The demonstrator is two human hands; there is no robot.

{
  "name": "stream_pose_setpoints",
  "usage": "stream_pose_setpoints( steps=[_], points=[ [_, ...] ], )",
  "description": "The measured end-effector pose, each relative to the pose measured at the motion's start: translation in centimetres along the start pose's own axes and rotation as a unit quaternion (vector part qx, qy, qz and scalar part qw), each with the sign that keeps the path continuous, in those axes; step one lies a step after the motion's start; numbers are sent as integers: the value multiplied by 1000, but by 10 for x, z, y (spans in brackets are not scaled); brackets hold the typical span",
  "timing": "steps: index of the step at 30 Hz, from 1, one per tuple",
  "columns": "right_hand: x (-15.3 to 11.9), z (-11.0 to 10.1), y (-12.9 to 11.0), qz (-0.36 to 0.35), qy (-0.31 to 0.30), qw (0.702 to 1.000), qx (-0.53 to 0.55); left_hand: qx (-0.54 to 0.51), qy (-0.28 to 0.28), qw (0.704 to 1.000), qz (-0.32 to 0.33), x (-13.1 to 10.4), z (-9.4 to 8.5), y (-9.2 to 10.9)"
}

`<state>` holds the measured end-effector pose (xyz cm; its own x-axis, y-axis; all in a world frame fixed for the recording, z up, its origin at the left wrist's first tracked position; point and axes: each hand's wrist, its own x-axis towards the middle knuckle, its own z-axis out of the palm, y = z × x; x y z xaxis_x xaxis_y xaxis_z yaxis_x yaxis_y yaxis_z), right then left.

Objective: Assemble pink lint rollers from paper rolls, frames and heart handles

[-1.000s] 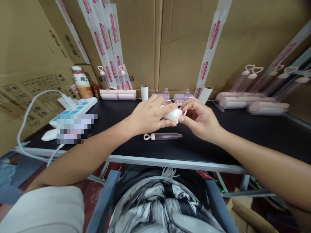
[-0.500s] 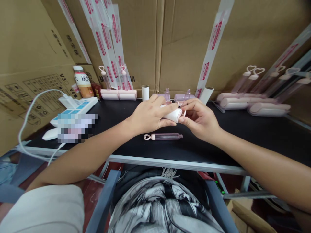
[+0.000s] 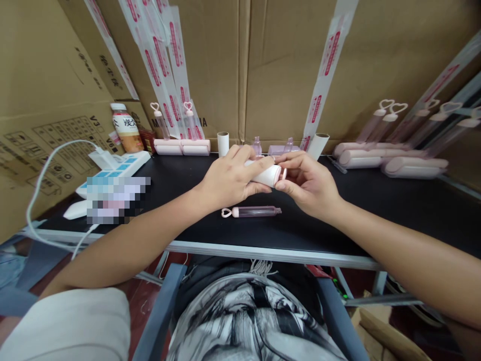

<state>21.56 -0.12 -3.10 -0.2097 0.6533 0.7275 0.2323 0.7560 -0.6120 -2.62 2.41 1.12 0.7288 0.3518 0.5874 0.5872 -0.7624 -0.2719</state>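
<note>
Mid-job, prob.: L hand [image 3: 230, 175] wraps white roll [image 3: 265, 175]; R hand [image 3: 308, 185] pinches pink end pc. [image 3: 284, 174]; handle [image 3: 255, 211] lies unattached on counter [image 3: 225, 233].

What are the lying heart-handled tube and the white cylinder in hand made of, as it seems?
Heart-handled tube: probably glossy plastic, see-through with light streaks. White cylinder: perhaps matte plastic or paper; it looks smooth and plain.
</note>
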Motion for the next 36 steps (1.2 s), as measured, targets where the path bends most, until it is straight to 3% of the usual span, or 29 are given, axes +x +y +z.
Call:
stream_pose_setpoints(
  steps=[21,25,29,31,33,36],
  points=[
    [-1,0,-2,2,-16,999,32,-22,-20,999,-41,0,1,1],
    [0,1,-8,23,-39,996,72,-90,-6,994,-59,0,2,-2],
    [1,-2,-11,35,-36,995,86,-224,68,966,-113,2,7,-13],
    [3,-6,-12,41,-82,994,56,-284,109,936,-176,3,12,-20],
    [5,-10,-13,43,-190,981,-13,-353,139,892,-245,5,18,-26],
    [6,-11,-13,35,-366,919,-143,-458,150,815,-321,8,25,-31]
  ],
)
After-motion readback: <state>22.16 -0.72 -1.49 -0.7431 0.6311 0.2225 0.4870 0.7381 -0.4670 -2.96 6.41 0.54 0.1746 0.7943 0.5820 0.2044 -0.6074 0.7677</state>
